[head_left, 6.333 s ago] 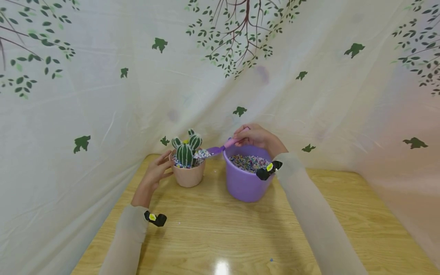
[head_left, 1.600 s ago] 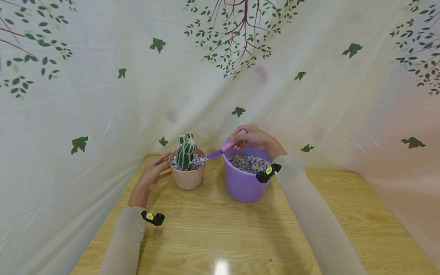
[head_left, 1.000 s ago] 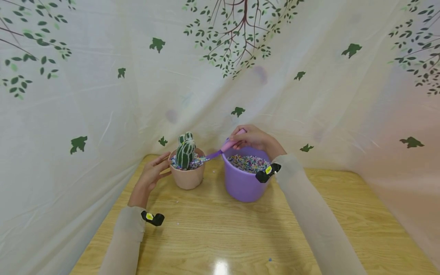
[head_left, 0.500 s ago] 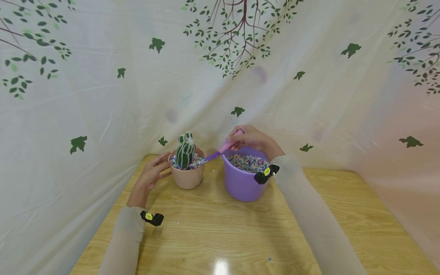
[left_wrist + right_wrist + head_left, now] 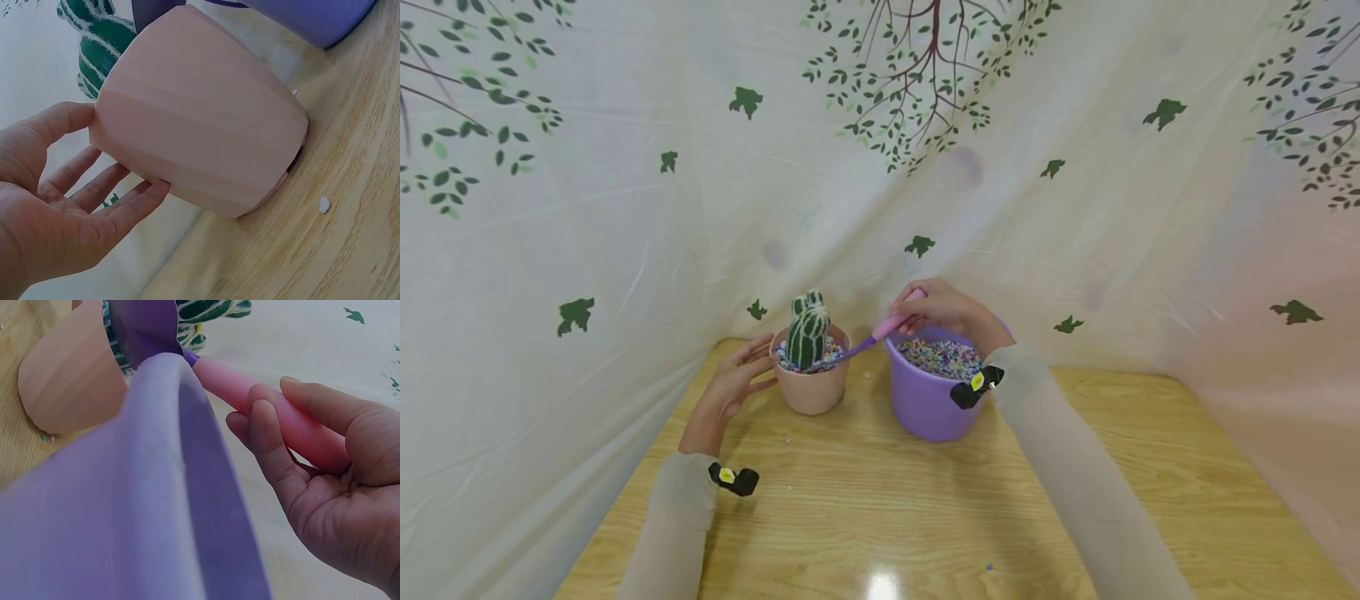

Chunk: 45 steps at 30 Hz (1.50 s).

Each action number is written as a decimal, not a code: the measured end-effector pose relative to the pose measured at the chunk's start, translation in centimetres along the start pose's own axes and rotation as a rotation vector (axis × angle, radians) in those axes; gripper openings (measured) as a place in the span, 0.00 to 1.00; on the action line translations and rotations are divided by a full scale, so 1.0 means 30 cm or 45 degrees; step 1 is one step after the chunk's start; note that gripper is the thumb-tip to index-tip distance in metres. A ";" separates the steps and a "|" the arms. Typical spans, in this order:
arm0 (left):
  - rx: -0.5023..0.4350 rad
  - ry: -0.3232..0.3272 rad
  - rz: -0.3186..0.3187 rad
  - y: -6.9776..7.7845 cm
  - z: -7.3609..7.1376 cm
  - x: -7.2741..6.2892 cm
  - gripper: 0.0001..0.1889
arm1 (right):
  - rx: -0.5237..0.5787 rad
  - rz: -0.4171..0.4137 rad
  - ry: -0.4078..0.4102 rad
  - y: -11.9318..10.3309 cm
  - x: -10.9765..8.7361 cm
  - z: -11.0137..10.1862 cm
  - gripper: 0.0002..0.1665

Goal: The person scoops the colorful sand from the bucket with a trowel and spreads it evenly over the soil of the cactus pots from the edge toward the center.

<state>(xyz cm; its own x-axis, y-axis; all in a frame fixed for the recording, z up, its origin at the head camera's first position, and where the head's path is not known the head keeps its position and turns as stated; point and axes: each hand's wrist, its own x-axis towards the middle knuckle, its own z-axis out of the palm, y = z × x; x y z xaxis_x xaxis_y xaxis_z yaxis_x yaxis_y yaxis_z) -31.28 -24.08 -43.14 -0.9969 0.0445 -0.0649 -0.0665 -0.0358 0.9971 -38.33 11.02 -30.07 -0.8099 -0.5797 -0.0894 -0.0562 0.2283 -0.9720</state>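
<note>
A green-and-white cactus (image 5: 807, 340) stands in colourful gravel inside a pale pink pot (image 5: 811, 393). My left hand (image 5: 730, 387) touches the pot's left side; the left wrist view shows the thumb at its rim and the fingers extended along its wall. With my right hand (image 5: 938, 305) I grip the pink handle (image 5: 889, 325) of a trowel. Its purple blade (image 5: 149, 328) slants down over the pot's right rim into the gravel beside the cactus. Beneath my right forearm is a purple bucket (image 5: 927, 408), holding more gravel.
Bucket and pot stand apart on the wooden table (image 5: 850, 508), near its back edge. A few stray bits lie on the wood, including a white pebble (image 5: 324, 205) near the pot. A printed cloth (image 5: 820, 208) hangs behind.
Earlier the trowel carried a heap of gravel at the pot; now its blade is tilted down into it. The cactus has turned and leans differently. My right hand has shifted slightly left and down.
</note>
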 end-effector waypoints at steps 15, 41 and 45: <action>0.004 -0.004 0.015 -0.005 0.003 -0.004 0.35 | 0.017 0.035 0.012 0.006 0.005 0.018 0.06; 0.004 -0.015 0.010 0.003 0.010 -0.021 0.35 | -0.021 -0.123 0.106 -0.028 -0.102 -0.024 0.13; 0.002 -0.015 0.014 0.001 0.010 -0.021 0.36 | -0.072 -0.155 0.157 -0.023 -0.138 -0.060 0.13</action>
<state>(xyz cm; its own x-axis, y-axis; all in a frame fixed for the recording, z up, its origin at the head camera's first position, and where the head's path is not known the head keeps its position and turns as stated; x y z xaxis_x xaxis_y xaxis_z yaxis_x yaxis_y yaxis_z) -30.64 -23.82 -43.04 -0.9970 0.0561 -0.0535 -0.0555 -0.0348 0.9979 -35.99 14.66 -28.64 -0.8604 -0.5062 0.0587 -0.1878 0.2078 -0.9600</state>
